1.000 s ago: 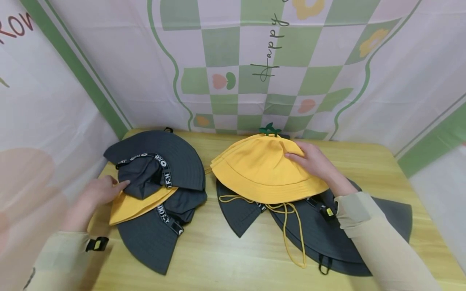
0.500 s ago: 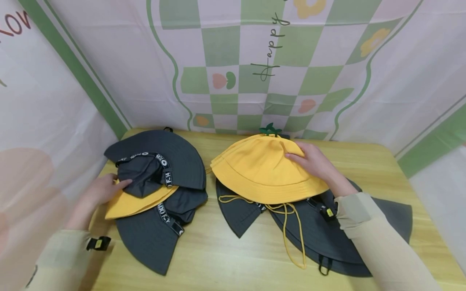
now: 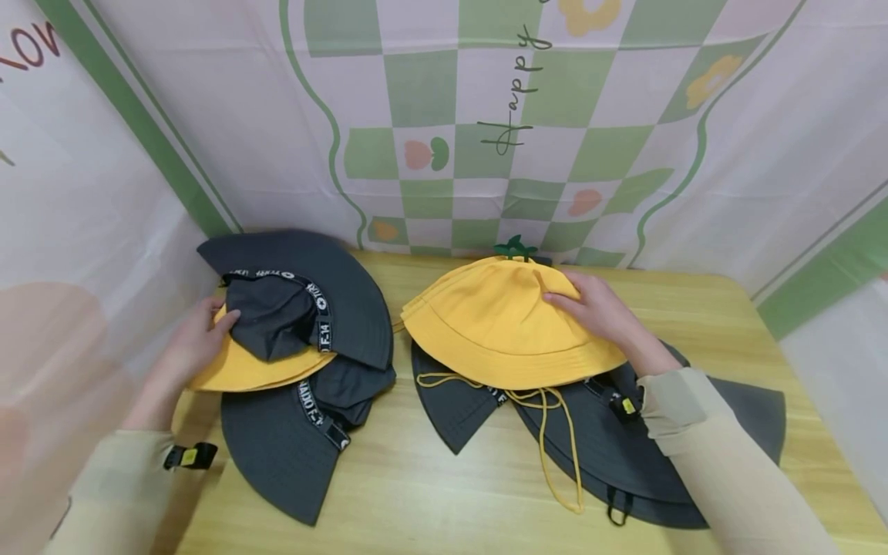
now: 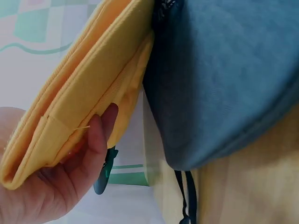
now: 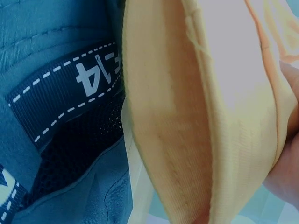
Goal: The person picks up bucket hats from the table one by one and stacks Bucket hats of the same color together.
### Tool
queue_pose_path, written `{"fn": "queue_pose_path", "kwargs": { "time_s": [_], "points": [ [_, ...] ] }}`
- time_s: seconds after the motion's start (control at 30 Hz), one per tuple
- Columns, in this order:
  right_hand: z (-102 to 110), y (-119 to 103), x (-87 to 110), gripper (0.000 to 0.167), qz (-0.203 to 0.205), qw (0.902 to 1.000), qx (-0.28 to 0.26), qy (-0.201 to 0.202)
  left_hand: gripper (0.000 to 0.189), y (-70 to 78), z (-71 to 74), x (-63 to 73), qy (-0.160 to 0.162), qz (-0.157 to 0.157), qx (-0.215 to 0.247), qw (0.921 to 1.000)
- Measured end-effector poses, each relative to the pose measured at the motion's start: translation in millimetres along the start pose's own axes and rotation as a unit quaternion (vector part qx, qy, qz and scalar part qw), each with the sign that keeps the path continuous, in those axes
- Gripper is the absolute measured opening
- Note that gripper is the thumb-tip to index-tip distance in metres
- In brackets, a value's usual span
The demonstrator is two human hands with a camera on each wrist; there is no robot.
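Here, each hand pinches a yellow fabric hat.
The left hand (image 3: 190,347) curls its fingers on the first yellow hat (image 3: 253,375), which spreads rightward from the grip, beneath a dark grey wide-brimmed hat (image 3: 350,285) and above a second dark grey hat (image 3: 277,455). The right hand (image 3: 598,306) grips the crown of a green-sprouted yellow cord hat (image 3: 509,327) at its right side, thumb on top; that hat overlaps dark grey brims (image 3: 597,447) on the wooden table (image 3: 430,493).
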State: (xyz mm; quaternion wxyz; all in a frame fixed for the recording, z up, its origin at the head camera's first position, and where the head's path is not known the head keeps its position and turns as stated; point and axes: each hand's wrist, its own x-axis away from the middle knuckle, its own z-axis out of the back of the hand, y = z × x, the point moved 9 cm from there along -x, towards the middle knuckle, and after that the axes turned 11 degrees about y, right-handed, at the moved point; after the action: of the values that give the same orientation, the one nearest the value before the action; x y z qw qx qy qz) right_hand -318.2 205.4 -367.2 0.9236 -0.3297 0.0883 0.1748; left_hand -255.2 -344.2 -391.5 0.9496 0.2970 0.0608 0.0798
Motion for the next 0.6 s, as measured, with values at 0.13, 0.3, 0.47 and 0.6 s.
{"fn": "queue_pose_path", "kwargs": {
  "time_s": [0.13,0.3,0.47,0.6],
  "points": [
    [0,0,0.2,0.025,0.002,1.0000,-0.002,-0.001,0.046,8.1,9.5,2.0,0.030,-0.022,0.026,0.9989],
    [0,0,-0.1,0.024,0.003,1.0000,-0.003,-0.005,0.042,10.8,21.7,4.6,0.047,-0.025,0.026,0.9982],
    [1,0,-0.2,0.024,0.003,1.0000,-0.003,-0.007,0.039,15.0,37.9,0.9,0.075,-0.027,-0.014,0.9967],
    [1,0,0.4,0.024,0.001,1.0000,-0.003,-0.010,0.040,20.5,48.2,-1.4,0.091,-0.023,-0.062,0.9937]
  ]
}}
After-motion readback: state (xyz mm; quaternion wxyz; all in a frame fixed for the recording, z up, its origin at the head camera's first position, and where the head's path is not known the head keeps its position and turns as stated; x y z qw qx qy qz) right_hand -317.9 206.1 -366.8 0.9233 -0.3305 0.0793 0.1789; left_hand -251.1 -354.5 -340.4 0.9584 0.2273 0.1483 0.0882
